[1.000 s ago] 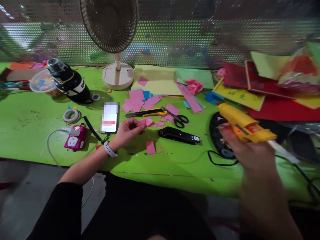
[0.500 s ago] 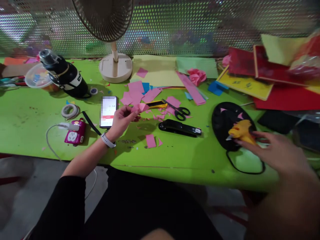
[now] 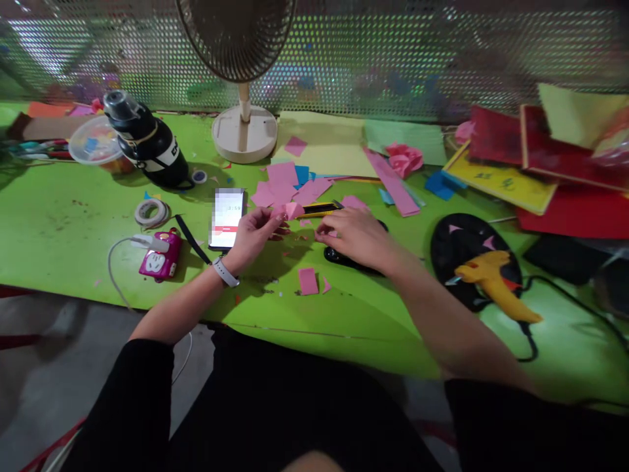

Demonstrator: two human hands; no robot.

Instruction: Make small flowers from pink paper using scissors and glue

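My left hand (image 3: 253, 233) pinches a small folded pink paper piece (image 3: 289, 210) just above the green table (image 3: 63, 229). My right hand (image 3: 354, 237) lies low beside it, fingers stretched left toward the pink piece, holding nothing I can see. It covers most of a black stapler (image 3: 338, 257) and the scissors. A yellow glue gun (image 3: 491, 278) lies on a black pad (image 3: 459, 236) to the right, away from both hands.
A phone (image 3: 227, 210), a tape roll (image 3: 151, 212) and a pink plug (image 3: 160, 261) lie left of my hands. A black bottle (image 3: 147, 144) and a fan base (image 3: 244, 134) stand behind. A yellow knife (image 3: 319, 210), pink scraps (image 3: 308, 280), a paper flower (image 3: 405, 158) and coloured sheets (image 3: 496, 183) lie around.
My right hand set the yellow glue gun down on the black pad and moved left to the pink paper. My left hand kept hold of the pink piece.
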